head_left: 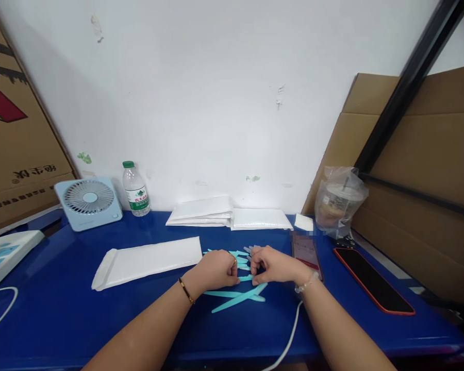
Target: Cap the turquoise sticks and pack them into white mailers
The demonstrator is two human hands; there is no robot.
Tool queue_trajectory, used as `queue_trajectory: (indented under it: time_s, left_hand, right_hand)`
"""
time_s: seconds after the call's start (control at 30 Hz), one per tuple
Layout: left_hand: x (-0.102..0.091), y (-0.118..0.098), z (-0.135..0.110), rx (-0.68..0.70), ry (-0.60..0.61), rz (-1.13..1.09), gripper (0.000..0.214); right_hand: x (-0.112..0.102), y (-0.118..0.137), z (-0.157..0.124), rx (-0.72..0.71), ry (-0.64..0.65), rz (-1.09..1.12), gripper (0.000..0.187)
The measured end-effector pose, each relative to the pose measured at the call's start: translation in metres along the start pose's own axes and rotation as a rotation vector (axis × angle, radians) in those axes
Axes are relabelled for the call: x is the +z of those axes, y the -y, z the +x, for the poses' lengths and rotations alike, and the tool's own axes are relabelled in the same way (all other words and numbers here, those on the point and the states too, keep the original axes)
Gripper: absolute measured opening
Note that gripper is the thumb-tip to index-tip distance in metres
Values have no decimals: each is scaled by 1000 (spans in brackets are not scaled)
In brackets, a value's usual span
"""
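Note:
Several thin turquoise plastic sticks (237,297) lie in a loose pile on the blue table (62,314), just in front of me. My left hand (216,269) and my right hand (272,264) are both curled over the pile, fingertips facing each other. Together they pinch one turquoise stick (246,278) between them. A white padded envelope (147,261) lies flat to the left of my left hand, apart from it.
Stacks of white envelopes (228,212) sit at the back by the wall, with a water bottle (135,189) and a small fan (88,202) at left. Two phones (373,281) and a bagged drink cup (338,200) are at right. A white cable (288,337) runs under my right wrist.

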State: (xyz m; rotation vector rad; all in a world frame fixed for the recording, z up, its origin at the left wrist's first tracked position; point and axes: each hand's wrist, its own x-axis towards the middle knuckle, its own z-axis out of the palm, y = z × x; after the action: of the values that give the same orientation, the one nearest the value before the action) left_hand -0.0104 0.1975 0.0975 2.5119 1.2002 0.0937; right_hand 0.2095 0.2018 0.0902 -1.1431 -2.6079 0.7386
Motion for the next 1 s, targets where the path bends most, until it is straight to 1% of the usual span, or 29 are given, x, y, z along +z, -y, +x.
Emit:
queue_trajectory:
  time_s: [0.07,0.23,0.33,0.43,0.5,0.57,0.63,0.67,0.77,0.83,0.87,0.93,1.0]
  left_hand:
    - [-2,1,0,-9,-51,33,19]
    - [-8,2,2,-21,-156,32,20]
    - [-8,5,3,-43,-179,49,20]
    - [-10,11,2,-77,-179,79,16]
    - [-12,16,2,-113,-169,67,16]
    - [-14,18,1,-128,-178,30,23]
    - [-15,17,0,-111,-188,-22,34]
    - [-15,15,-1,-91,-181,-55,36]
    - [-13,6,-4,-4,-96,-147,40]
    - [-10,-1,-6,48,-30,-164,44]
    - [-8,-4,-6,71,-1,-160,46]
    - [-4,-8,-5,95,34,-137,40]
    - [-1,-7,-2,83,14,-106,29]
  right_hand:
    - [-3,0,-1,2,-28,6,19]
    - [-8,-1,0,36,-157,97,13]
    - [-9,-4,-1,44,-186,88,9]
    - [-12,-10,-4,97,-184,81,7]
    - [-16,-14,-6,154,-200,96,10]
    - [-19,-15,-9,177,-221,120,16]
    - [-20,-13,-11,138,-180,133,24]
    - [-20,-11,-11,101,-122,134,28]
    - [-16,-5,-11,5,101,125,33]
    - [-12,-2,-10,-12,174,131,29]
    - [-11,-2,-9,-9,174,137,27]
    - [-10,-3,-8,5,121,145,24]
    - [-12,-6,-8,22,45,147,23]
